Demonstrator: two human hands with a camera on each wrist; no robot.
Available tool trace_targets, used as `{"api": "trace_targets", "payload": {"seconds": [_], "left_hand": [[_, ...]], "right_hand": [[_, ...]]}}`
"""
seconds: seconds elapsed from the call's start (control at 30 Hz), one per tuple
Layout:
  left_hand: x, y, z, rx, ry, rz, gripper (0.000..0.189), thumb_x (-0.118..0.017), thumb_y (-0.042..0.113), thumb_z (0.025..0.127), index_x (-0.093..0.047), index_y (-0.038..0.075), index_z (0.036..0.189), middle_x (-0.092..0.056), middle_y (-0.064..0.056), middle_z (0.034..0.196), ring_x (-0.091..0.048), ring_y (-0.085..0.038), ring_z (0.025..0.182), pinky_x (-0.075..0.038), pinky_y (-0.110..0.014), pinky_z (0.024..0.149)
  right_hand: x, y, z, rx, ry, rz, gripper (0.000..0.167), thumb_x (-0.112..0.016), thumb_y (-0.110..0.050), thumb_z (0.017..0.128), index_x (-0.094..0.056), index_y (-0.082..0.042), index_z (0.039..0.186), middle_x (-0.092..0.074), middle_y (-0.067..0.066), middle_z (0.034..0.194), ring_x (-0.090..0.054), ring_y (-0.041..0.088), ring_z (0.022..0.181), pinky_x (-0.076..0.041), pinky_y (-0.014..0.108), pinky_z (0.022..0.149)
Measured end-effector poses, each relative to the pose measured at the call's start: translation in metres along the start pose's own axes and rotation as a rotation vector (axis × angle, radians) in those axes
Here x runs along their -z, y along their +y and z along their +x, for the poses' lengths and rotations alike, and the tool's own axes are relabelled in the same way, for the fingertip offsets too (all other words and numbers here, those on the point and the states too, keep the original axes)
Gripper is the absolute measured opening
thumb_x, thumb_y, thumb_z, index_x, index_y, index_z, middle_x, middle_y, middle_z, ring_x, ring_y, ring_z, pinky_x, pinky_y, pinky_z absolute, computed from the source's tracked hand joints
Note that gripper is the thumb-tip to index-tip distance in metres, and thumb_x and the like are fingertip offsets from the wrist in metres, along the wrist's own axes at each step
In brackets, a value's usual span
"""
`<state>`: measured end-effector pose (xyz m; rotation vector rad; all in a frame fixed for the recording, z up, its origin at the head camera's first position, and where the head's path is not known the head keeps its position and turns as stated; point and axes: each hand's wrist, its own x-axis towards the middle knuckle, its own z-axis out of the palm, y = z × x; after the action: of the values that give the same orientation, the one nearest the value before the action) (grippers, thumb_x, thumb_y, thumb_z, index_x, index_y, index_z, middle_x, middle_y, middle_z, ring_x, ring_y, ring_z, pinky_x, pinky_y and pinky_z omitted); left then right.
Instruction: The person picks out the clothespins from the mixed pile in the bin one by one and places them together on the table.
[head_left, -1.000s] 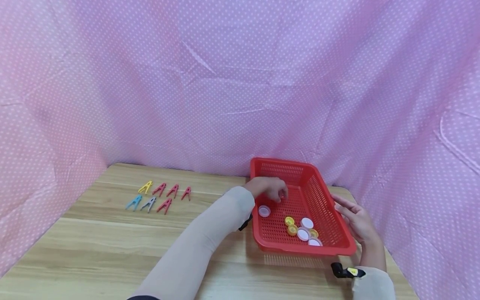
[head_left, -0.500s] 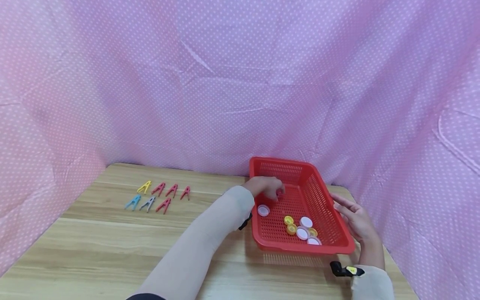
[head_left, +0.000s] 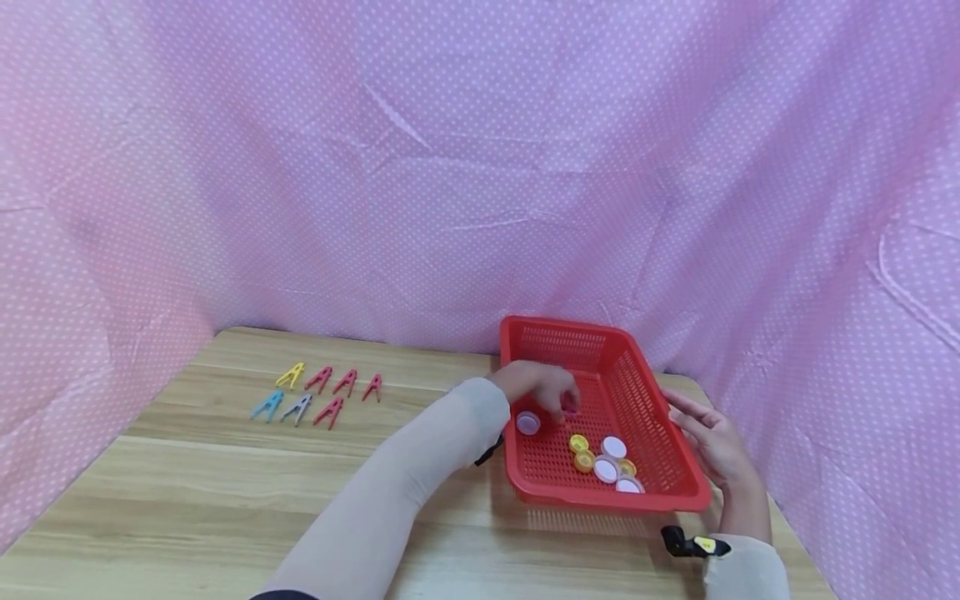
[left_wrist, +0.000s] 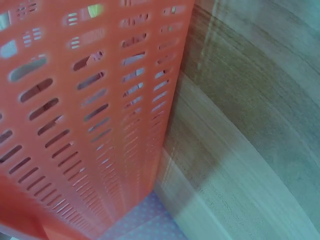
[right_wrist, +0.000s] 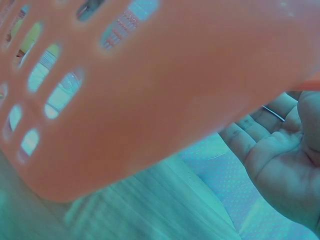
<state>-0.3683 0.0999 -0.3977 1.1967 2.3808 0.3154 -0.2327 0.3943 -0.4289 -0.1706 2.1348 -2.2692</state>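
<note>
The red plastic basket (head_left: 570,497) stands on the right part of the table in the head view. Inside it, my left hand (head_left: 551,387) reaches low with curled fingers, and a small magenta thing (head_left: 570,409) shows at the fingertips; its kind is too small to tell. Near that hand lies a translucent round cap (head_left: 528,423). Yellow caps (head_left: 578,442) and white caps (head_left: 613,447) lie together at the basket's near end. My right hand (head_left: 716,446) holds the basket's right rim, palm up beneath it in the right wrist view. Its fingertips are partly hidden there.
Small clips lie in two rows at the table's left: a yellow clip (head_left: 290,375), a blue clip (head_left: 268,405), a grey clip (head_left: 297,408) and several red ones, such as a red clip (head_left: 328,412). Pink dotted cloth (head_left: 420,208) hangs behind the wooden table (head_left: 225,500).
My left hand shifts slightly within the basket, now lower and nearer the caps, the magenta thing still at its fingertips. The right hand, basket and clips stay in place.
</note>
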Motion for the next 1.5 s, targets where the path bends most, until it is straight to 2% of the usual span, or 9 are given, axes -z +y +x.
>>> {"api": "trace_targets", "payload": {"seconds": [0.2, 0.4, 0.5, 0.73, 1.03, 1.17, 1.3, 1.5], "left_hand": [[-0.001, 0.007, -0.001, -0.023, -0.039, -0.044, 0.045, -0.081, 0.016, 0.089, -0.068, 0.021, 0.132, -0.066, 0.007, 0.116, -0.059, -0.007, 0.105, -0.054, -0.027, 0.093], [0.0, 0.009, 0.001, -0.052, -0.002, 0.039, 0.04, -0.078, 0.017, 0.092, -0.069, 0.023, 0.13, -0.066, 0.008, 0.118, -0.059, -0.006, 0.111, -0.052, -0.025, 0.093], [0.0, 0.009, 0.001, -0.029, 0.013, 0.041, 0.04, -0.08, 0.014, 0.09, -0.07, 0.025, 0.127, -0.065, 0.009, 0.117, -0.058, -0.007, 0.11, -0.052, -0.025, 0.093], [-0.006, 0.004, -0.002, 0.027, 0.002, -0.024, 0.039, -0.082, 0.007, 0.086, -0.073, 0.026, 0.119, -0.064, 0.009, 0.109, -0.058, -0.008, 0.103, -0.054, -0.027, 0.091], [-0.007, 0.003, -0.003, 0.015, -0.015, -0.023, 0.027, -0.089, 0.018, 0.079, -0.074, 0.026, 0.101, -0.065, 0.008, 0.097, -0.06, -0.01, 0.093, -0.054, -0.026, 0.082], [-0.008, 0.006, -0.002, -0.01, -0.022, 0.026, 0.023, -0.089, 0.027, 0.079, -0.073, 0.025, 0.096, -0.066, 0.009, 0.094, -0.062, -0.009, 0.089, -0.053, -0.024, 0.078], [-0.011, 0.008, -0.001, -0.028, -0.008, 0.071, 0.02, -0.089, 0.027, 0.08, -0.073, 0.024, 0.091, -0.067, 0.009, 0.09, -0.063, -0.009, 0.084, -0.053, -0.023, 0.075], [-0.012, 0.008, 0.002, -0.025, -0.005, 0.076, 0.016, -0.088, 0.024, 0.08, -0.073, 0.023, 0.085, -0.068, 0.009, 0.087, -0.063, -0.008, 0.083, -0.055, -0.023, 0.076]], "right_hand": [[0.001, 0.001, -0.001, 0.009, -0.015, 0.004, 0.041, -0.053, -0.005, 0.106, -0.057, -0.01, 0.147, -0.074, -0.004, 0.118, -0.073, 0.017, 0.101, -0.06, 0.034, 0.08], [0.0, -0.001, 0.0, 0.011, -0.008, -0.001, 0.041, -0.054, -0.006, 0.106, -0.057, -0.01, 0.146, -0.075, -0.001, 0.116, -0.074, 0.018, 0.099, -0.06, 0.034, 0.079], [-0.001, -0.001, 0.0, 0.007, -0.002, 0.006, 0.04, -0.054, -0.006, 0.106, -0.059, -0.012, 0.145, -0.074, -0.002, 0.116, -0.074, 0.017, 0.099, -0.06, 0.033, 0.08], [-0.003, -0.001, -0.001, -0.009, 0.013, 0.015, 0.039, -0.055, -0.006, 0.106, -0.061, -0.013, 0.144, -0.074, -0.003, 0.115, -0.074, 0.016, 0.1, -0.06, 0.033, 0.081], [-0.003, 0.0, -0.001, 0.005, 0.017, -0.006, 0.039, -0.056, -0.007, 0.105, -0.061, -0.014, 0.143, -0.075, -0.002, 0.114, -0.074, 0.017, 0.099, -0.06, 0.033, 0.08], [-0.003, 0.0, -0.002, 0.001, 0.014, -0.002, 0.039, -0.056, -0.007, 0.105, -0.061, -0.014, 0.144, -0.075, -0.002, 0.114, -0.074, 0.017, 0.099, -0.06, 0.033, 0.08], [-0.003, 0.0, -0.002, 0.002, 0.011, -0.001, 0.039, -0.055, -0.007, 0.106, -0.06, -0.014, 0.144, -0.075, -0.001, 0.114, -0.074, 0.018, 0.099, -0.06, 0.034, 0.08], [-0.004, 0.0, -0.001, 0.007, 0.01, 0.005, 0.039, -0.054, -0.006, 0.106, -0.061, -0.014, 0.143, -0.075, -0.002, 0.115, -0.074, 0.017, 0.099, -0.06, 0.033, 0.08]]}}
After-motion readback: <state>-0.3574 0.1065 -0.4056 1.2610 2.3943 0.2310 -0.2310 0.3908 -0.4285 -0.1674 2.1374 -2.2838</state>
